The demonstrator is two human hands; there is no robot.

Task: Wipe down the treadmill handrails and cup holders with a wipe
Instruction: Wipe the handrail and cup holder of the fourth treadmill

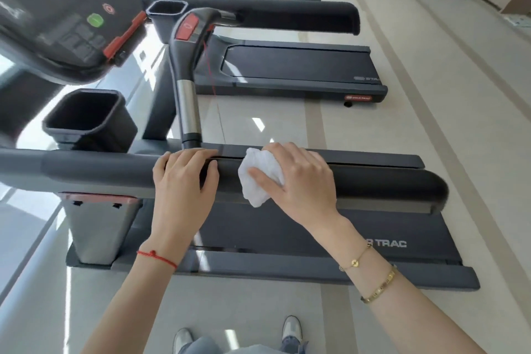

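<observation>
My right hand [298, 181] presses a crumpled white wipe [258, 178] onto the near handrail [373, 181], fingers curled over the far side of the rail and thumb laid across the wipe, so it is gripped against the bar. My left hand [186, 178] rests on the same rail just beside it, fingers draped loosely over the top, thumb at the left, holding nothing else. A cup holder [86, 118] stands up left, well apart from both hands.
</observation>
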